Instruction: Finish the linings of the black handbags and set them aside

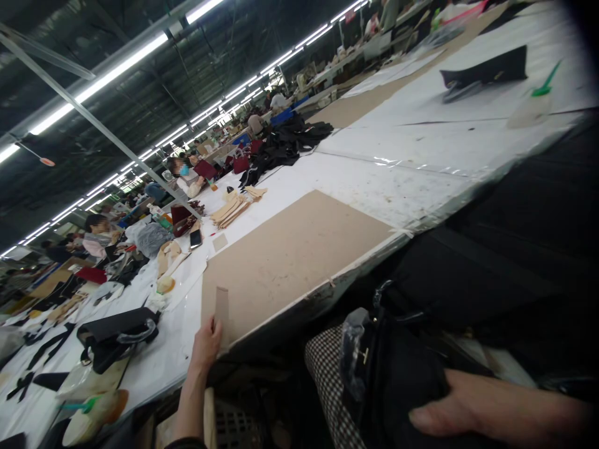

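My left hand (208, 343) is at the front edge of the table, its fingers curled in at the side of a thin see-through strip (222, 307). The strip extends beyond the fingers over a tan board (299, 249). Low on the right, my right hand (449, 402) grips a black handbag (397, 374), thumb on its near side. Clear plastic film (354, 349) wraps part of the bag, and a small metal fitting shows by it. The bag is over a checked cloth (327, 374), below table height.
Left of the board lies another black handbag (116, 333), with green-capped glue bottles (88, 415) in front. Tan pieces (231, 209), a phone (195, 237) and a heap of black pieces (285, 143) lie farther back. A black piece (486, 67) stands far right. Other people sit along the left.
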Demonstrator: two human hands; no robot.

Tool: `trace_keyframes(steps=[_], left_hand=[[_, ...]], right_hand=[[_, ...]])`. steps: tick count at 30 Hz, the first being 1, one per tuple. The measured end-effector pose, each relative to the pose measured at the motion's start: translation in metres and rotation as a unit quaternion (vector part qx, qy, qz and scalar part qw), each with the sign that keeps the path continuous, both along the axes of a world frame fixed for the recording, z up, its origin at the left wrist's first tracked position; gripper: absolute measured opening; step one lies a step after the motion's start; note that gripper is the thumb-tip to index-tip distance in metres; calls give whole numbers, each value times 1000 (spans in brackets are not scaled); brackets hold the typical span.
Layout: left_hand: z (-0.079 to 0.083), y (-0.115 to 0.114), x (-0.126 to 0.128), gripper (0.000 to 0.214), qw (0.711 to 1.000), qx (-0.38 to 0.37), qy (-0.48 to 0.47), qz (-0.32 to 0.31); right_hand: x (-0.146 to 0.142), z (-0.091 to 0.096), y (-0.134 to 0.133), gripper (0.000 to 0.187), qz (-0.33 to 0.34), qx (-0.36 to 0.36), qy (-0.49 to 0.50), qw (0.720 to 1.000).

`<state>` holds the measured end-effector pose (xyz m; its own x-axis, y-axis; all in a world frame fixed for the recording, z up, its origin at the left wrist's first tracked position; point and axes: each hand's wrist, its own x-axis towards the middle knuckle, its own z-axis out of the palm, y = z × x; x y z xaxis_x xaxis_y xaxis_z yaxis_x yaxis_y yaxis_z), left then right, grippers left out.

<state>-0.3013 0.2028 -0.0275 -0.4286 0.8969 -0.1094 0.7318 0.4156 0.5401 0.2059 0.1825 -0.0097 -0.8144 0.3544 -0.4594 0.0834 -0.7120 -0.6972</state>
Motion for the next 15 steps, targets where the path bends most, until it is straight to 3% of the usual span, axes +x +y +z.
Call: trace_keyframes(steps=[2, 5, 9, 11, 15], left_hand=[[6, -28, 31, 36, 997, 11, -72, -13], [12, -76, 81, 46, 984, 13, -179, -20], [8, -136, 139, 46, 932, -9, -363, -12], [-1, -162, 161, 42, 932, -52, -358, -33], [-24, -202, 197, 40, 968, -92, -218, -83]], right_hand=[[1, -2, -2, 48, -7, -62, 11, 998], [2, -3, -4, 46, -30, -79, -2, 996], [3, 5, -6, 44, -52, -73, -4, 996], [1, 11, -8, 43, -57, -70, -1, 996], [1, 13, -14, 42, -73, -70, 10, 995]])
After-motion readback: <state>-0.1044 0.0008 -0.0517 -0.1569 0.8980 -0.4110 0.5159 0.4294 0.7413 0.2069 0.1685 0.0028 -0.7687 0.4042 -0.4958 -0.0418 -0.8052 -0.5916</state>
